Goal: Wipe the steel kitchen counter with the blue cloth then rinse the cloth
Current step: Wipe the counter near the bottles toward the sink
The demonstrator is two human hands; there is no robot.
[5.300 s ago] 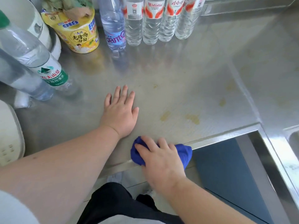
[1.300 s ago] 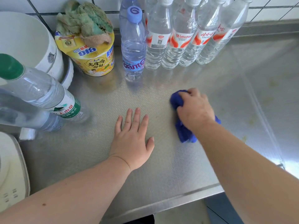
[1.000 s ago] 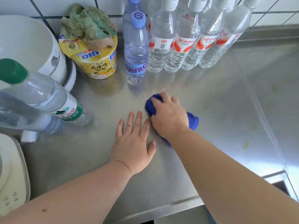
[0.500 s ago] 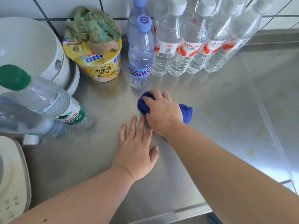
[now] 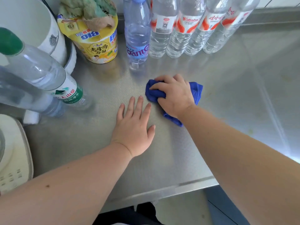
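Blue cloth: the blue cloth (image 5: 197, 92) lies bunched on the steel worktop (image 5: 227, 88), in the middle of the view, just in front of the row of bottles; its folds show on both sides of the hand on it and a corner trails toward the near edge.
Right hand: the right hand (image 5: 174, 95) sits on top of the cloth, the fingers (image 5: 159, 78) curled over its far left end and the thumb tucked against the near side, so the grip is clamped on the cloth and presses it to the steel.
Left hand: the left hand (image 5: 134, 127) lies flat on the worktop, palm down, fingers straight and a little spread, holding nothing; its fingertips are just beside the cloth's left edge.
Worktop surface: brushed, faintly patterned steel, with a few pale yellowish marks to the right of the cloth.
Behind the cloth: a blue-capped bottle (image 5: 137, 34) stands upright, with a row of clear water bottles (image 5: 191, 28) with red and white labels to its right, packed side by side.
Far left: a yellow noodle cup (image 5: 97, 44) stands with a crumpled green and tan rag (image 5: 90, 10) on top; beside it are stacked white bowls (image 5: 40, 25).
Near left: a green-capped bottle (image 5: 40, 70) looms close to the camera, and a white appliance (image 5: 14, 159) shows at the frame edge.
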